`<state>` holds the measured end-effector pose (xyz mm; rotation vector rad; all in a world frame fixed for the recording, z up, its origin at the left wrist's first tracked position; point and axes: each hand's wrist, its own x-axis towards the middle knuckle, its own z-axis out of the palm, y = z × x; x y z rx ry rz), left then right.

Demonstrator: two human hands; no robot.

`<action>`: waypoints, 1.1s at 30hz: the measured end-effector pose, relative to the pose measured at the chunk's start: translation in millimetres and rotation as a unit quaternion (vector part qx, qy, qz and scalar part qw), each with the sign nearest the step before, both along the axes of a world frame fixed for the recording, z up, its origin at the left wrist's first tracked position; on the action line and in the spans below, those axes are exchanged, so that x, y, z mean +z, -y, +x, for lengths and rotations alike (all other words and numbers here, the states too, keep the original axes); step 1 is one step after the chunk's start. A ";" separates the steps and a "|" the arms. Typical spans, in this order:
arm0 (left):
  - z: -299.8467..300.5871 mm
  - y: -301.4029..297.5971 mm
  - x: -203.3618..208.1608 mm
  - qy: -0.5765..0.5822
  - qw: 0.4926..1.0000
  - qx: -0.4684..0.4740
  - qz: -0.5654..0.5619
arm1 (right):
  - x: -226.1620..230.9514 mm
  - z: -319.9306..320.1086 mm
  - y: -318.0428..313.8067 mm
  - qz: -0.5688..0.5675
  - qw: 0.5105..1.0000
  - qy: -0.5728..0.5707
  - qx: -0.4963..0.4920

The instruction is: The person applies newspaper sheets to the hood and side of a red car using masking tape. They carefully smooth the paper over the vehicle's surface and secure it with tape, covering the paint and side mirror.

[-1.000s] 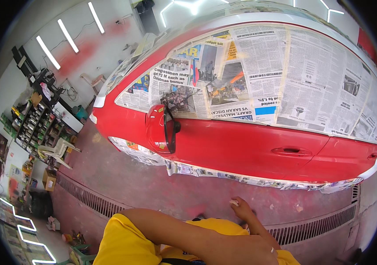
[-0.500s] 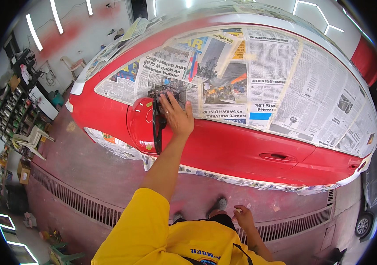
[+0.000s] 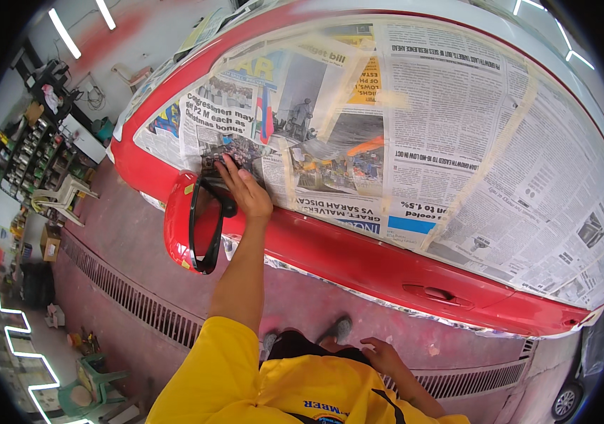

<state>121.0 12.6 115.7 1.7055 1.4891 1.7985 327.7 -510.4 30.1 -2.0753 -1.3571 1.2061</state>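
My left hand [image 3: 247, 192] reaches out to the car's side window, fingers stretched over the newspaper [image 3: 330, 155] that masks the glass. It is open, at a dark printed photo just beside the side mirror. That red side mirror [image 3: 180, 222] has a black inner rim and small yellow tape bits on its shell; it sticks out left of my wrist. Strips of cream masking tape [image 3: 507, 138] join the newspaper sheets. My right hand [image 3: 384, 355] hangs low near my body, away from the car, with its fingers curled; what they hold, if anything, is too small to make out.
The red door [image 3: 358, 258] with its handle [image 3: 437, 294] runs across below the window. A floor drain grate [image 3: 132, 300] crosses behind me. To the left stand loaded shelves [image 3: 33, 159], a pale plastic chair [image 3: 61, 198] and a green chair [image 3: 100, 381]. Another car's wheel [image 3: 567, 401] shows at lower right.
My view has moved closer to the window and mirror. My left hand stays at the newspaper beside the mirror; my right hand has turned, and the small pale thing seen at its fingers no longer shows.
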 end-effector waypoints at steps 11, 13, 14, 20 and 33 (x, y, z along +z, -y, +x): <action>31.7 -6.0 14.3 -0.028 0.970 0.147 -0.192 | 238.9 46.2 -192.9 0.114 0.959 -0.254 0.052; 26.0 -4.5 15.5 -0.003 0.969 0.124 -0.212 | 257.2 23.9 -219.5 0.261 0.917 -0.293 0.075; 21.4 -3.4 15.6 0.007 0.970 0.121 -0.213 | 262.8 20.3 -234.3 0.248 0.925 -0.270 0.097; 26.1 -7.1 12.2 0.038 0.974 0.090 -0.203 | 281.8 -9.4 -285.4 0.217 0.939 -0.234 0.131; -50.5 139.0 59.7 0.232 0.916 -0.212 -0.250 | 270.6 -28.2 -315.9 0.243 0.942 -0.164 0.162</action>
